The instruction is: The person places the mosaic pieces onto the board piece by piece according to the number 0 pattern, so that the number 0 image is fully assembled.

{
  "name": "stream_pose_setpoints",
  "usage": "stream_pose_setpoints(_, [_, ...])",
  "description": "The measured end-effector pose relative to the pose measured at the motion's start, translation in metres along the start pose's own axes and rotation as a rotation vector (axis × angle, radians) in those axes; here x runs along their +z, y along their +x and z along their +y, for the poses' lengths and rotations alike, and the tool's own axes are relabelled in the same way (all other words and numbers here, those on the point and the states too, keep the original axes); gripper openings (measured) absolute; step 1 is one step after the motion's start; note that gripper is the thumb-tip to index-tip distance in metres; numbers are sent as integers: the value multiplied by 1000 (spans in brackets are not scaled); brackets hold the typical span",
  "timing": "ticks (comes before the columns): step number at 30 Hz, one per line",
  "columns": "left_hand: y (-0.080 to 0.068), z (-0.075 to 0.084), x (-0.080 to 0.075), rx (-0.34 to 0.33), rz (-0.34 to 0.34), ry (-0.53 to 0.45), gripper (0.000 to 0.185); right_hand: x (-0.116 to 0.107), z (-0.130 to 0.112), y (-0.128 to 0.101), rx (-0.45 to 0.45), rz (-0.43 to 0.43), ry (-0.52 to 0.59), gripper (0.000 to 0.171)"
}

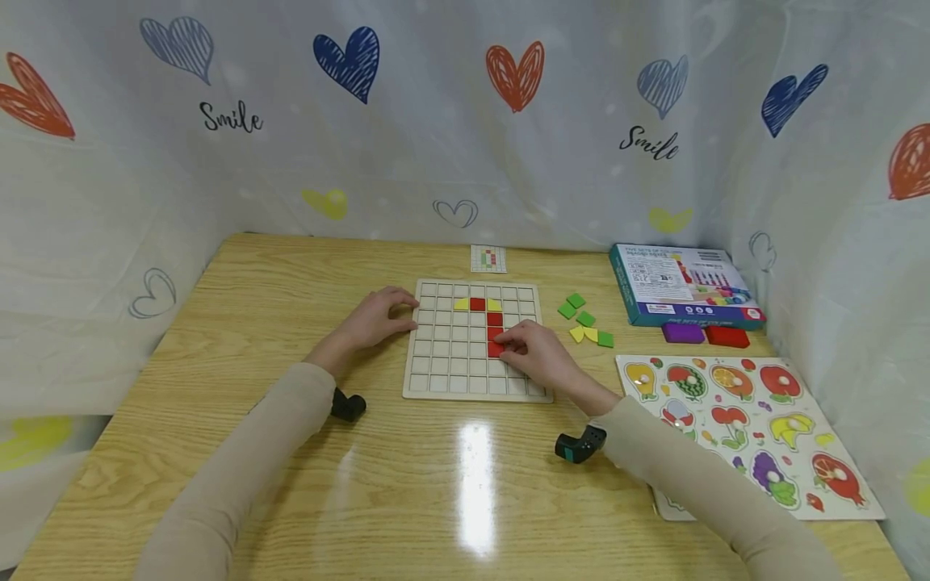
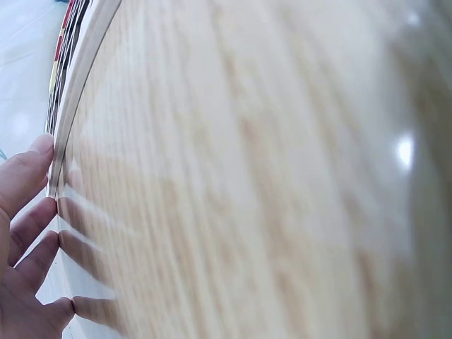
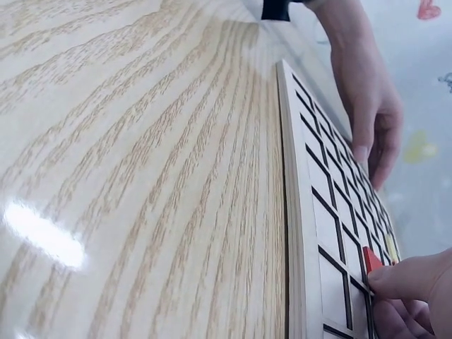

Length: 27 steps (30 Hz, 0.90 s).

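Observation:
A square wooden grid board (image 1: 443,386) lies on the table with a few tiles set in its cells. Two yellow rounded-edge tiles (image 1: 462,304) flank a red square tile (image 1: 477,304) near the top, and more red tiles (image 1: 495,319) run down a column below. My right hand (image 1: 538,353) pinches a red tile (image 3: 371,259) at the lower end of that column, thumb over it in the right wrist view. At the board's left edge rests my left hand (image 1: 374,319), thumb and fingers spread loosely and touching the rim (image 2: 60,159).
Several loose green tiles (image 1: 585,319) and yellow tiles (image 1: 577,334) lie right of the board. Behind it is a small pattern card (image 1: 488,258). To the right are a game box (image 1: 683,282), purple block (image 1: 683,333), red block (image 1: 726,336) and fruit puzzle board (image 1: 792,452).

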<state>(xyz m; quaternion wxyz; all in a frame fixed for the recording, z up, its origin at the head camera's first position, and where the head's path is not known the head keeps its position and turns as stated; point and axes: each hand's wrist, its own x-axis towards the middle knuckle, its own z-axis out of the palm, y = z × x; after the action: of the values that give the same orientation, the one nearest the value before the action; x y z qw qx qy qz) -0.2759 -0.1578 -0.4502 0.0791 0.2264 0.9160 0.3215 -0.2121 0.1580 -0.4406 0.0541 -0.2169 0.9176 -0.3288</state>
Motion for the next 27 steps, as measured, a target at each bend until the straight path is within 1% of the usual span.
stream_pose_setpoints(10, [1,0,0,-6,-2,-5,42,0,-1,0,-8,4,-4,21])
stream_pose_setpoints(20, [-1,2,-1,-3,7,2,41,3,0,0,5,15,-2,20])
stream_pose_setpoints(24, [-2,4,-1,-5,7,0,41,3,1,-1,5,24,17,20])
stream_pose_setpoints(27, [-2,5,-1,-2,8,-5,41,0,3,-4,34,38,60,22])
